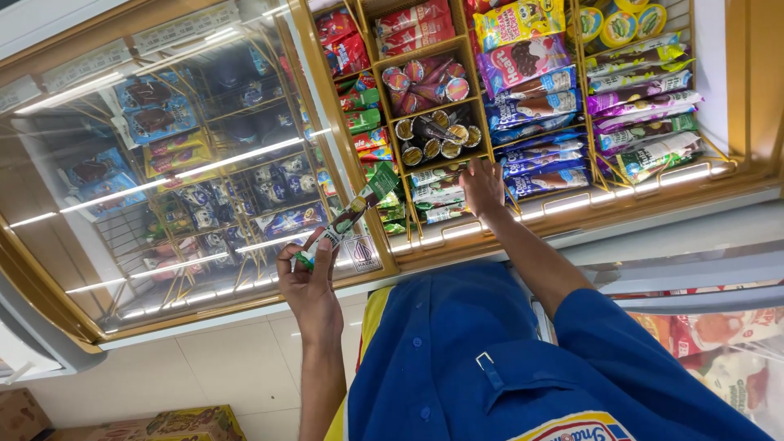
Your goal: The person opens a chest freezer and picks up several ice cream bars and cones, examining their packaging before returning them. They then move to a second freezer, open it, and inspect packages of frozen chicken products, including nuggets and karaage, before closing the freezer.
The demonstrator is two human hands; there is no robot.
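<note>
One long green-white wrapped ice cream bar [347, 216], left hand [309, 282]

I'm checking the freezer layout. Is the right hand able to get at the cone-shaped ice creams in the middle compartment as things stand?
Probably yes. The right hand is already inside the open side of the freezer, one compartment short of the cones, with no glass lid over them.

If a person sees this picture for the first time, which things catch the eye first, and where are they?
First comes the open chest freezer, its wire compartments packed with bright ice cream wrappers. Near the middle, the right hand reaches into a compartment of wrapped bars, while the left hand holds a green-and-white wrapped ice cream above the freezer's front edge. To the left, a closed glass lid reflects long strips of light.
</note>
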